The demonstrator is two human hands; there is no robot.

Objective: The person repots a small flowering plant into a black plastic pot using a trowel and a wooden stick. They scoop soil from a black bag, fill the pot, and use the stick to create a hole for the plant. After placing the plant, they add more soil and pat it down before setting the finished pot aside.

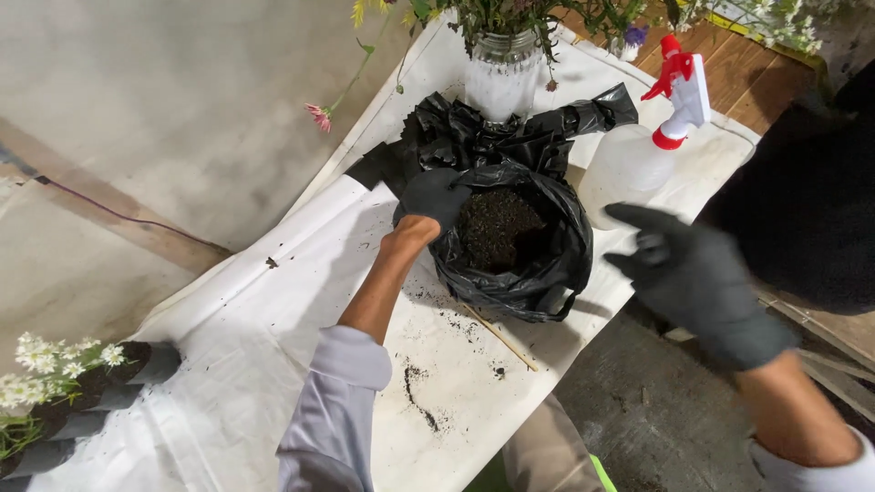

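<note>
Our left hand (432,199), in a black glove, sits at the centre of the frame with its fingers closed over the rim of the black plastic bag (533,264), pinching the near-left edge and holding the mouth open. Our right hand (694,278), also gloved in black, hovers at the right of the frame, fingers spread apart and holding nothing, just off the bag's right side.

Inside the bag we see dark soil (495,228), filling the bottom; the bag's upper plastic is bunched and folded back toward the top of the frame. Judging from that, the soil seems already in and the bag opened and steadied, while no plant or tool stands in it yet; how full it should be we cannot tell.

Going outward, the bag rests on a white sheet (273,364) that covers the work surface, and crumbs of spilled soil (419,396) lie scattered on it below the bag, near a thin stick (501,339). Just right of the bag, in the upper right, stands a translucent spray bottle (629,164) with a red and white trigger head. Behind the bag, at top centre, a glass jar (502,77) holds green stems, and a pink flower (319,116) droops to its left. In the lower left corner white daisies (41,364) sit in dark pots.
</note>
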